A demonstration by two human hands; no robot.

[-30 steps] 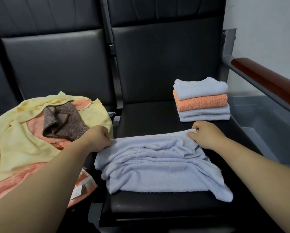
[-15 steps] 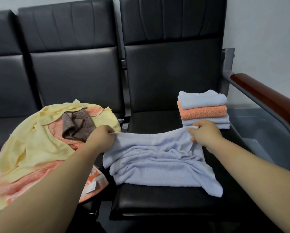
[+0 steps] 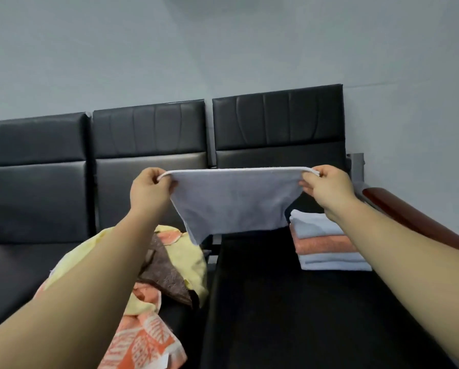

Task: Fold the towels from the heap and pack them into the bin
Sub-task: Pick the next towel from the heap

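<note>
Left hand (image 3: 149,190) is curled round the top-left corner of the light blue towel (image 3: 233,203), with the hem pinched between thumb and fingers. The right hand (image 3: 326,189) is curled the same way round the top-right corner. The towel is held up in the air between both hands, with the top hem pulled taut and roughly level, in front of the backrest (image 3: 276,123) of the right-hand seat. The cloth is hung from the hem as one spread sheet, narrowed toward the bottom. Its lower-left corner is drooped lowest, over the gap between the middle and right seats. The towel is kept clear of the right seat cushion (image 3: 276,302) below it. A stack of folded towels (image 3: 326,241) is placed at the far right of that cushion, near the reddish-brown armrest (image 3: 409,217): light blue on top, orange under it, more light blue at the bottom. Its right side is hidden by the right forearm, and its top-left corner is overlapped by the held towel's lower edge. The heap is spread on the middle seat, partly covered by the left forearm. In it, a yellow towel (image 3: 188,259) is seen with a brown towel (image 3: 167,275) lying on it. An orange-and-white patterned towel (image 3: 143,342) is seen nearest the camera, at the seat's front edge. A third black seat (image 3: 36,182) is seen at far left, and a plain grey wall (image 3: 223,49) behind the row.
</note>
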